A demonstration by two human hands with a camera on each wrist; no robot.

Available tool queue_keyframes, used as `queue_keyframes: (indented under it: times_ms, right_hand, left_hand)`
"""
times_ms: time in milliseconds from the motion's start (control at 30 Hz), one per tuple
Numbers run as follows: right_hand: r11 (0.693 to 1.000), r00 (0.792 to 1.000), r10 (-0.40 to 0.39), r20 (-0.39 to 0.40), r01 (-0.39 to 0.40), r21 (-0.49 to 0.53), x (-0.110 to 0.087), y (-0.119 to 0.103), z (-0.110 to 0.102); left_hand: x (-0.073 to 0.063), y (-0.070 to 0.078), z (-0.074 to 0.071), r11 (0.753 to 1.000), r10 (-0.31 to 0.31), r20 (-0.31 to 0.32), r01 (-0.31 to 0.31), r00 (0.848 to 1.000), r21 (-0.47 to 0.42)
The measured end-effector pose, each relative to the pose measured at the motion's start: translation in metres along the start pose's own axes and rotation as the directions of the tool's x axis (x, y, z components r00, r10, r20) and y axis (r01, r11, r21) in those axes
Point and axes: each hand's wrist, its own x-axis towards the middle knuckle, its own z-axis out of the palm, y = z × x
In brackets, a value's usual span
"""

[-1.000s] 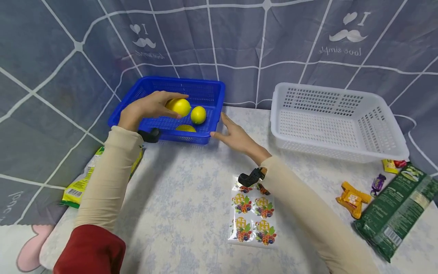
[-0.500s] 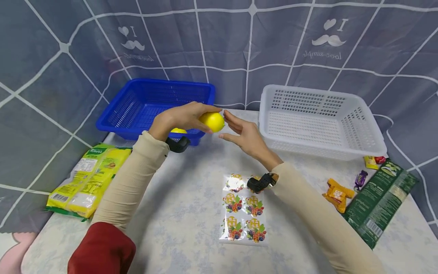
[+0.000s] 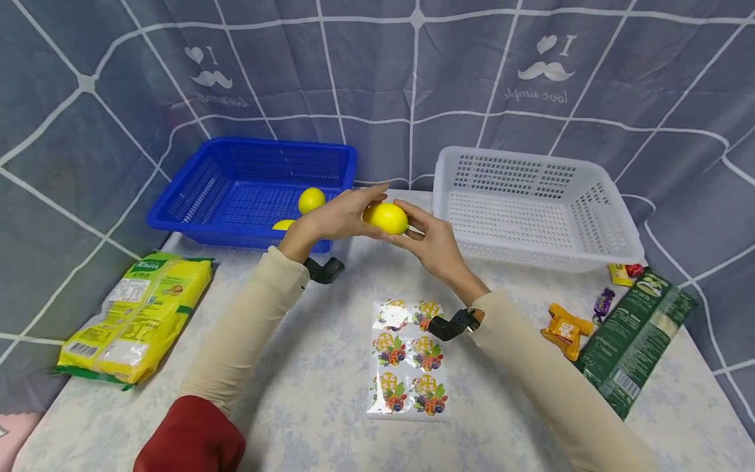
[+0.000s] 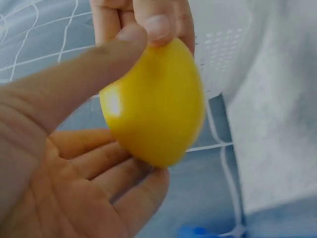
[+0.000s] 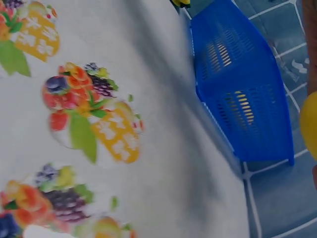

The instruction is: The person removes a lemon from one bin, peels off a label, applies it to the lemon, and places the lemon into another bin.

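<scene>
Between my two hands, above the table, is a yellow lemon (image 3: 387, 219). My left hand (image 3: 337, 215) holds it from the left, thumb laid across the near side of the lemon (image 4: 156, 104) in the left wrist view. From the other side, my right hand (image 3: 435, 244) pinches it with thumb and fingertips. The blue basket (image 3: 248, 237) stands behind my left hand. In it lie another lemon (image 3: 311, 199) and a yellow fruit (image 3: 283, 224) largely hidden by the front rim. Only the lemon's edge (image 5: 310, 124) shows in the right wrist view.
A white basket (image 3: 533, 255) stands at the back right. A sticker sheet (image 3: 408, 359) lies mid-table. At left is a yellow packet (image 3: 138, 318); at right are a green packet (image 3: 636, 347), an orange-wrapped snack (image 3: 566, 331) and a purple-wrapped candy (image 3: 603, 305). Grey curtain (image 3: 377, 72) hangs behind.
My left hand has lifted the lemon out of the blue basket and carried it right. My right hand has left the basket's side and taken hold of the lemon too.
</scene>
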Motion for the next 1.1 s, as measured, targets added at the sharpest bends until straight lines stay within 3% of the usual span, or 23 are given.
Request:
queue_keyframes:
  times_ms: [200, 333, 433, 733, 1100]
  right_hand:
    - [0.997, 0.997, 0.064, 0.035, -0.066, 0.039, -0.012, 0.015, 0.002]
    - [0.996, 0.995, 0.061, 0.076, -0.066, 0.062, -0.014, 0.025, 0.0]
    - [0.996, 0.992, 0.083, 0.098, -0.084, 0.014, -0.015, 0.03, -0.002]
    - [0.971, 0.974, 0.192, 0.119, -0.171, -0.165, -0.016, 0.039, -0.002]
    - [0.959, 0.958, 0.245, 0.151, -0.216, -0.181, -0.015, 0.045, -0.001]
  left_hand:
    - [-0.012, -0.016, 0.027, 0.996, 0.048, -0.091, -0.055, 0.995, -0.076]
    - [-0.01, -0.021, 0.049, 0.995, 0.078, -0.176, -0.089, 0.981, -0.055]
    - [-0.005, -0.028, 0.064, 0.994, 0.09, -0.213, -0.102, 0.973, -0.045]
    - [0.007, -0.051, 0.091, 0.986, 0.059, -0.208, -0.09, 0.976, -0.143]
    - [0.008, -0.057, 0.099, 0.985, 0.007, -0.169, -0.036, 0.986, -0.167]
